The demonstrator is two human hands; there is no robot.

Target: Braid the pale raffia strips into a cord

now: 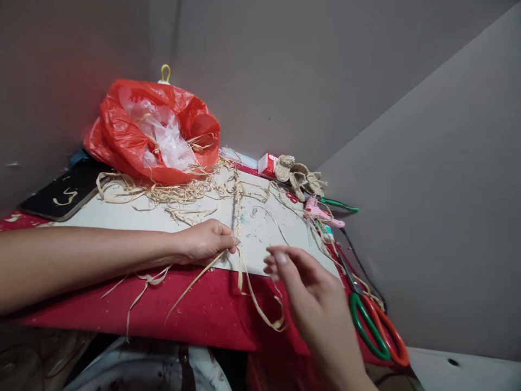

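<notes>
Left hand (205, 240) pinches thin straw strips (195, 282) on the desk (211, 317); right hand (309, 293), at 4 o'clock, has an open grip, and a hard tug could snap them.

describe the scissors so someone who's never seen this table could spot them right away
Start at the red-covered table and go to its right edge, just past the right hand; the left hand pinches a straw strand farther left. The scissors lie flat, blades pointing toward the back. Unlike the pink glue gun behind them, they have two handle loops, one green, one orange.
</notes>
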